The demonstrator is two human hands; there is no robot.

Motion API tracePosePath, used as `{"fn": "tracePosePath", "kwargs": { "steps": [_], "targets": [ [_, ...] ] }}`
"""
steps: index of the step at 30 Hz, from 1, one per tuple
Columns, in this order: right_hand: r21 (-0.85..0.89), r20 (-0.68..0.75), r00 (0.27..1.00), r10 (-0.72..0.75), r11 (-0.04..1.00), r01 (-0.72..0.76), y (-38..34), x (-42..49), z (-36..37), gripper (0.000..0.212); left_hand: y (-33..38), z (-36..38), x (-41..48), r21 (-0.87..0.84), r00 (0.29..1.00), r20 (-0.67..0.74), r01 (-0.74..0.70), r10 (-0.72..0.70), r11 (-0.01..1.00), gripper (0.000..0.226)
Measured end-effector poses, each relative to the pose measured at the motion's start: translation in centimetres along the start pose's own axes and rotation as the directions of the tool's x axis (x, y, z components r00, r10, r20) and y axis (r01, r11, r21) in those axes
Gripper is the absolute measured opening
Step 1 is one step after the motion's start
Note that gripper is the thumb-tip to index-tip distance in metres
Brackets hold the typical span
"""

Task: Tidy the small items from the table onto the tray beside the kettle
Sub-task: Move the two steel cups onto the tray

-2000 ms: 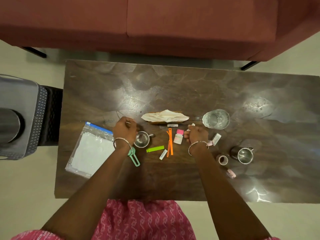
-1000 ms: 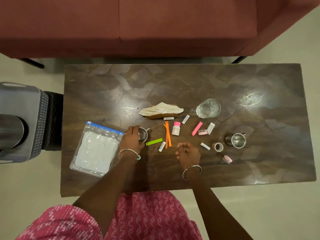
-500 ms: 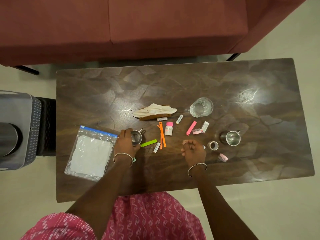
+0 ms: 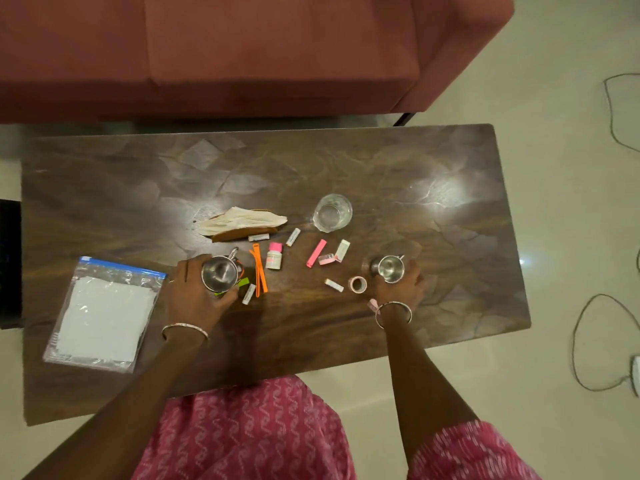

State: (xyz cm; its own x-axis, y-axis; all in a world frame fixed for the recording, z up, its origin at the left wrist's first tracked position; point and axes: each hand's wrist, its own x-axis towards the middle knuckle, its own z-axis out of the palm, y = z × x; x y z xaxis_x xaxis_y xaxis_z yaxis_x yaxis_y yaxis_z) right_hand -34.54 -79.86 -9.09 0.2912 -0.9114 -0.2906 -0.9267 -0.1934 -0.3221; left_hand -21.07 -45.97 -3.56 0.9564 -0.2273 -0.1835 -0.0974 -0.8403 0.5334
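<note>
left hand (image 4: 194, 292) wraps shiny steel cup (image 4: 220, 273) at its 1 o'clock | right hand (image 4: 401, 287) grips smaller steel cup (image 4: 389, 268) (both on desk (image 4: 346, 161)) at 11 o'clock

Pink-capped white bottle (image 4: 274, 257), dark brown table (image 4: 138, 188)

dim warm indoor light from overhead; two glare patches on the glossy table (image 4: 346, 161), brightest at right; soft arm shadows near its front edge; wide-angle bowing at frame edges; slight softness overall, small items lack detail
</note>
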Motion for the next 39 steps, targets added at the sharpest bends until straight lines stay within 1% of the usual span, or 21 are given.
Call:
{"fn": "tracePosePath", "kwargs": {
  "steps": [2, 4, 5, 7, 9, 11, 14, 16, 18, 19, 22, 24, 29, 31, 33, 35, 39],
  "targets": [
    [0.012, 0.122, 0.992, -0.041, 0.999, 0.04, 0.5, 1.1, 0.1, 0.078, 0.4, -0.2, -0.6, -0.009, 1.0, -0.005, 0.001, -0.001, 1.0, 0.066],
    [0.041, 0.239, 0.97, -0.031, 0.999, 0.022, 0.6, 2.0, 0.4, 0.084, 0.3, -0.5, -1.1, -0.019, 1.0, -0.012, 0.012, -0.013, 1.0, 0.064],
    [0.042, 0.269, 0.963, -0.025, 0.999, 0.014, 0.6, 2.4, 0.7, 0.083, 0.2, -0.6, -1.2, -0.021, 1.0, -0.011, 0.022, -0.022, 1.0, 0.064],
    [0.008, 0.278, 0.96, -0.021, 1.0, 0.019, 0.5, 3.2, 1.2, 0.077, -0.1, -0.8, -1.3, -0.014, 1.0, -0.005, 0.028, -0.028, 1.0, 0.065],
    [-0.013, 0.25, 0.968, -0.016, 1.0, 0.02, 0.2, 3.3, 1.4, 0.072, -0.2, -1.0, -1.2, -0.009, 1.0, -0.015, 0.021, -0.021, 1.0, 0.066],
    [0.002, 0.196, 0.98, -0.015, 1.0, 0.015, -0.3, 2.5, 1.2, 0.071, -0.2, -1.5, -1.1, -0.025, 0.999, -0.03, 0.03, -0.031, 0.999, 0.065],
    [0.059, 0.106, 0.993, -0.042, 0.998, 0.036, -1.1, 0.0, 0.8, 0.08, -0.1, -2.2, -1.3, -0.059, 0.998, -0.032, 0.047, -0.049, 0.997, 0.066],
    [0.116, 0.037, 0.993, -0.116, 0.987, 0.111, -2.1, -2.8, 0.4, 0.083, -0.3, -3.0, -1.6, -0.081, 0.997, -0.041, 0.061, -0.065, 0.995, 0.066],
    [0.166, -0.017, 0.976, -0.215, 0.962, 0.215, -3.1, -6.1, 0.0, 0.079, -0.7, -3.6, -2.1, -0.11, 0.996, -0.055, 0.061, -0.067, 0.992, 0.067],
    [0.182, -0.019, 0.964, -0.265, 0.947, 0.264, -3.5, -7.9, -0.1, 0.077, -1.1, -4.0, -2.5, -0.121, 0.996, -0.062, 0.056, -0.064, 0.991, 0.067],
    [0.181, 0.074, 0.9, -0.429, 0.894, 0.411, -4.9, -13.3, 0.4, 0.075, -2.7, -5.5, -4.0, -0.134, 0.993, -0.083, 0.071, -0.083, 0.988, 0.066],
    [0.179, 0.145, 0.832, -0.535, 0.841, 0.51, -5.9, -17.0, 1.3, 0.074, -4.4, -6.8, -5.2, -0.146, 0.989, -0.107, 0.086, -0.102, 0.985, 0.067],
    [0.211, 0.278, 0.676, -0.683, 0.73, 0.65, -9.0, -26.9, 3.4, 0.075, -10.3, -10.8, -8.4, -0.166, 0.982, -0.142, 0.097, -0.121, 0.981, 0.066],
    [0.219, 0.326, 0.601, -0.73, 0.677, 0.703, -10.5, -31.2, 4.0, 0.075, -13.2, -12.9, -9.9, -0.18, 0.979, -0.153, 0.11, -0.139, 0.977, 0.069],
    [0.222, 0.363, 0.545, -0.756, 0.638, 0.737, -11.9, -35.2, 4.8, 0.075, -16.0, -15.3, -11.4, -0.19, 0.973, -0.17, 0.12, -0.153, 0.974, 0.069],
    [0.219, 0.382, 0.507, -0.773, 0.609, 0.763, -13.4, -39.7, 5.5, 0.076, -18.9, -18.1, -13.1, -0.193, 0.967, -0.19, 0.135, -0.172, 0.972, 0.065],
    [0.226, 0.394, 0.465, -0.793, 0.574, 0.787, -16.3, -47.9, 7.6, 0.081, -24.3, -23.6, -16.4, -0.167, 0.947, -0.232, 0.185, -0.221, 0.968, 0.065]
  ]
}}
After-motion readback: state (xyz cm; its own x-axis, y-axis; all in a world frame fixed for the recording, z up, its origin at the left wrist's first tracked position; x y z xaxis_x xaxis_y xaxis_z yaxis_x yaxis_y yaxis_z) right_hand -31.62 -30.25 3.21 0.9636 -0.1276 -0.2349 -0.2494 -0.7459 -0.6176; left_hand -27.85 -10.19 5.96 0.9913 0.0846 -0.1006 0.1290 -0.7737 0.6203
